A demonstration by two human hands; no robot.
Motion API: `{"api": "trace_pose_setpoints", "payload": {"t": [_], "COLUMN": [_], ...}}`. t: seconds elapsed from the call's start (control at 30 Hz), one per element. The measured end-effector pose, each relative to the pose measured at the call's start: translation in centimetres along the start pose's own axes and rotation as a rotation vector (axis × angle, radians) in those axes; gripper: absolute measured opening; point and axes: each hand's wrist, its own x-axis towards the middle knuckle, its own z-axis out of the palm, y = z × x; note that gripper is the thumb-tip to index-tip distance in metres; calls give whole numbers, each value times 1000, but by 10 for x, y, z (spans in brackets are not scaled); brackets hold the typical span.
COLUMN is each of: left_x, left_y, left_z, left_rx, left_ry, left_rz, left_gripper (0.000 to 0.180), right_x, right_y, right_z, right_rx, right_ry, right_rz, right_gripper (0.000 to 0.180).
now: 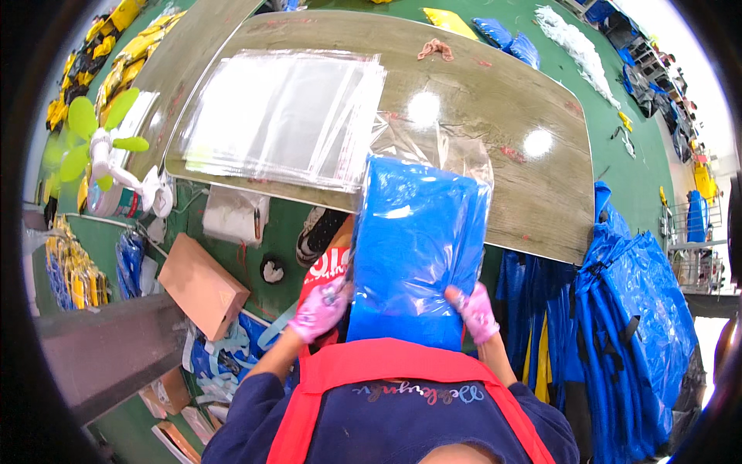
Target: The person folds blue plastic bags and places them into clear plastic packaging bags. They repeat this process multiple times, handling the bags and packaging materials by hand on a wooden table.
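Observation:
A folded blue sheet-like bundle [417,240] lies inside a clear plastic bag [471,158]. Its far end rests over the table's near edge, and its near end reaches my red apron [398,356]. My left hand [321,309], in a patterned pink glove, grips the bag's left side; its fingertips are partly hidden there. On the other side, my right hand [475,312], gloved in pink too, pinches the bag with the thumb on top and the other fingers mostly out of sight. The bag's clear far end spreads loosely on the table.
Flat clear plastic bags [286,116] are stacked on the wood-patterned table [533,185]. A green-bladed fan [100,143] stands at the left, near a cardboard box [202,286]. Blue tarp material [634,332] hangs at the right. Yellow packages [450,23] lie beyond the table.

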Motion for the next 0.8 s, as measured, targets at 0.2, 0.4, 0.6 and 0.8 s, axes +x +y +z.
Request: {"api": "trace_pose_setpoints", "payload": {"t": [0.2,0.4,0.6,0.8], "left_x": [88,94,75,69], "left_y": [14,77,76,65], "left_z": [-85,-41,-47,-43], "left_rx": [-34,-270,-475,-261], "left_ry": [-76,-164,-471,-106], "left_rz": [232,-91,-77,-131], "left_gripper": [61,66,54,60], "right_x": [53,29,58,12], "right_y": [-37,-40,-81,-23], "right_z": [-34,-4,-21,13], "right_rx": [-116,-121,523,-6], "right_ry": [84,-23,2,-126], "right_rz": [-250,-101,-55,-96], "right_gripper": [45,72,48,66]}}
